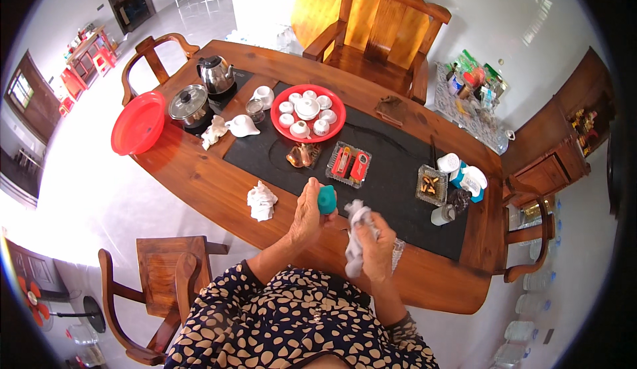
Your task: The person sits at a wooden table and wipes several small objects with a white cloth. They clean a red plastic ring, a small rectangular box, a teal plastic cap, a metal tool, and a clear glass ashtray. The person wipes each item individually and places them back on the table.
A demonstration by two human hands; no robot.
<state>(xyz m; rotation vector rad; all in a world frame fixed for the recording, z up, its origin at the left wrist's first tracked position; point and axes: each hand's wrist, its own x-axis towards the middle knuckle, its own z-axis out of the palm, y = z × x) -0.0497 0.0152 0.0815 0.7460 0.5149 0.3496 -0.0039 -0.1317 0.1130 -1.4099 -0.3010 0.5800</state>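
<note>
Indoors | hands (306, 220) (377, 249) over wooden table (189, 175) | black inlay (391, 186) | chairs (383, 34) around

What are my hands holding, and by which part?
Your left hand holds a teal object by its side; your right hand holds a crumpled cloth around its middle.

My navy blouse (312, 322) has cream blotches. Nearer me than the round red tray (341, 112) with its white tea set (307, 109), I hold a teal object (326, 199) and a greyish-white cloth (354, 257); left of the tray, a red basin (138, 123).
</note>
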